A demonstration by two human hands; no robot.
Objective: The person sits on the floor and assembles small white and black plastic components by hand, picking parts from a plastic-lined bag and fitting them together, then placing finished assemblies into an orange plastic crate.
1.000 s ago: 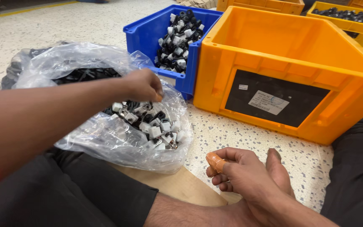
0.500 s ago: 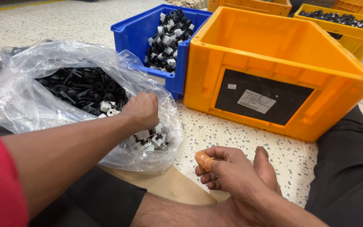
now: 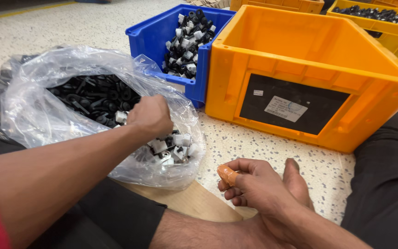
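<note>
Plastic bag (image 3: 47, 115) of small black and white parts (image 3: 173, 147) sits on the floor in front of your lap, mouth open. Your left hand (image 3: 150, 116) is inside it, fingers curled down into the parts; can't tell what it's pinching. Your right hand (image 3: 259, 184) rests near your foot, loosely curled, an orange cover on one fingertip (image 3: 227, 175), holding nothing visible. Blue bin (image 3: 153, 34) with similar parts just behind the bag, touching the empty orange crate (image 3: 300, 60). Wooden board (image 3: 199, 203) under the bag.
</note>
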